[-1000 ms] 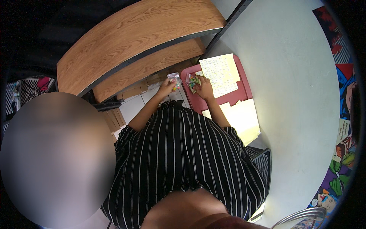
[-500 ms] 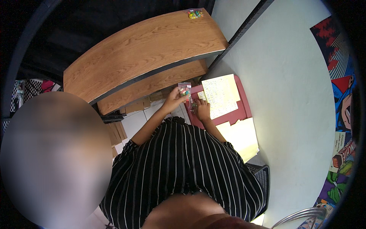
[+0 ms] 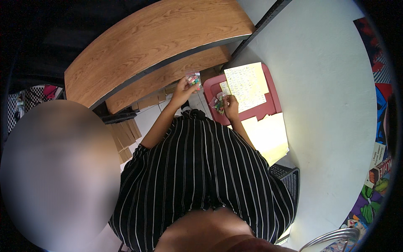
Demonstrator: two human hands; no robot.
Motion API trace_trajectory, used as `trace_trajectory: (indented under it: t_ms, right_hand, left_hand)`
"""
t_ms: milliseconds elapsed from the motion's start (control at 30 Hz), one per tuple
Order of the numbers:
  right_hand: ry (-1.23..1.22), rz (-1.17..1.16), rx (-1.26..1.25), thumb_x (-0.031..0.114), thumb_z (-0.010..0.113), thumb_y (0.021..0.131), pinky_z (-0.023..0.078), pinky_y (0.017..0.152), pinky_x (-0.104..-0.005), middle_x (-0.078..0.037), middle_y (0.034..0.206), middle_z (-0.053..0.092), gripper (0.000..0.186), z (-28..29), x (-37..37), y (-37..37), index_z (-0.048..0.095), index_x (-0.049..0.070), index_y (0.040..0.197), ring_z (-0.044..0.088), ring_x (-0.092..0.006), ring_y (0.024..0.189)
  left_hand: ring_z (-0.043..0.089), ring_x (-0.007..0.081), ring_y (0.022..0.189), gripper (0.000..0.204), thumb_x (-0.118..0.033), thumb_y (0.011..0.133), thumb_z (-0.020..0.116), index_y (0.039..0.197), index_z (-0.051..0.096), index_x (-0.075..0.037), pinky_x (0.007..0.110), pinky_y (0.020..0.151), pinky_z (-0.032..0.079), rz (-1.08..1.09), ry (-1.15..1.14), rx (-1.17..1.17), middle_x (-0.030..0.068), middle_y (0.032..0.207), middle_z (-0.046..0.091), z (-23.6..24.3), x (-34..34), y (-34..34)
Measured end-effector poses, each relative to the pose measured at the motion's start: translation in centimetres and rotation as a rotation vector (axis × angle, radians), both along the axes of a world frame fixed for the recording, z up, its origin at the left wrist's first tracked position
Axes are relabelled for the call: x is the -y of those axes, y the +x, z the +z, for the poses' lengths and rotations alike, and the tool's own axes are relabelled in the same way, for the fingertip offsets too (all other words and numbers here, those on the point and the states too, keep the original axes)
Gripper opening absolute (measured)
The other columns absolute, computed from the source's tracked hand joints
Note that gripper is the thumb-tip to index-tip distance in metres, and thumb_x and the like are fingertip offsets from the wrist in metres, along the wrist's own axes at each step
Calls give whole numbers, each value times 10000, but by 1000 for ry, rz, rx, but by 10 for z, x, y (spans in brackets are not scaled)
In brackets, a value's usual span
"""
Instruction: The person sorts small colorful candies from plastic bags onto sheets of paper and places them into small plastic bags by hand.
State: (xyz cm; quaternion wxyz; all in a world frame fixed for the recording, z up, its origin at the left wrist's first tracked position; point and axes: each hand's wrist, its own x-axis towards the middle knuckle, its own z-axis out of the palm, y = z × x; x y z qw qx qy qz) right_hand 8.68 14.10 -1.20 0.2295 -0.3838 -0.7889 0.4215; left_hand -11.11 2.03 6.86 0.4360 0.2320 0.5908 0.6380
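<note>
My left hand (image 3: 182,92) is closed on a small clear zip bag of colourful pieces (image 3: 194,80), holding it upright near the lower wooden shelf. Pink, green and white bits show through its plastic; their exact kind is too small to tell. To the right, my right hand (image 3: 231,108) pinches a second clear bag with green and other coloured pieces (image 3: 218,103). That one hangs over the near left side of a dark red plastic lid or tray (image 3: 272,89). A gap separates the two bags.
Printed sheets with small patterns (image 3: 243,90) and yellow paper (image 3: 268,138) lie on and beside the red surface. Ahead runs a wooden shelf (image 3: 155,46) with a lower board. Cardboard (image 3: 121,138) is at left, a black mesh basket (image 3: 289,178) at right, beside a pale wall (image 3: 327,126).
My hands have moved apart, the left one leftward with its bag. The bag in my right hand is now over the red surface, fuller in view. The whole view has shifted slightly.
</note>
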Motion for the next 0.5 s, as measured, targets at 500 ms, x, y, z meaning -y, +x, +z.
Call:
trace_trajectory:
  t_ms: [500]
  right_hand:
    - [-59, 260, 236, 87, 621, 671, 427, 791, -399, -206, 1007, 497, 450, -9, 20, 23, 427, 5, 1069, 505, -354, 923]
  left_hand:
    - [582, 172, 871, 477, -6, 770, 587, 1181, 348, 38, 278, 752, 477, 230, 158, -445, 111, 984, 554, 66, -49, -84]
